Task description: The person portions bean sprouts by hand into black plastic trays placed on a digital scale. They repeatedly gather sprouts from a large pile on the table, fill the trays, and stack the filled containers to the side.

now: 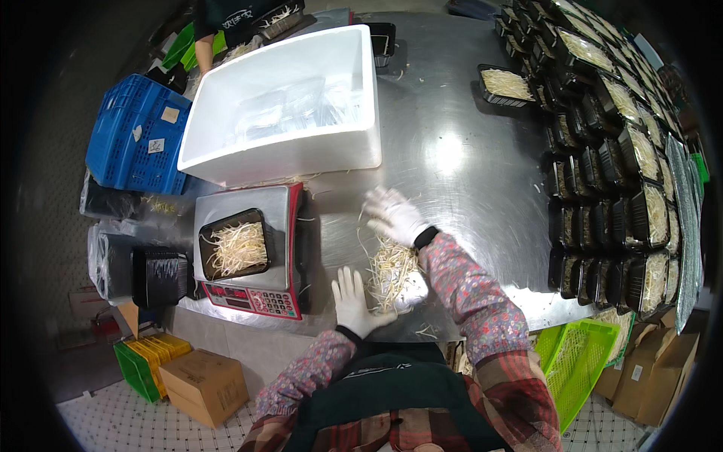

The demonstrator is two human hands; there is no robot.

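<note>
A loose pile of bean sprouts lies on the steel table near its front edge, between my hands. My left hand, in a white glove, rests at the pile's left side with its fingers spread. My right hand, gloved too, is at the far side of the pile, palm down and fingers apart. Neither hand shows anything gripped. To the left, a black plastic tray of bean sprouts sits slightly turned on the metal platform of a red digital scale.
Behind the scale stands a white foam box holding clear plastic. A blue crate and stacked black trays are at left. Filled trays form tall stacks at right; one tray sits apart. A co-worker's arm shows behind the box.
</note>
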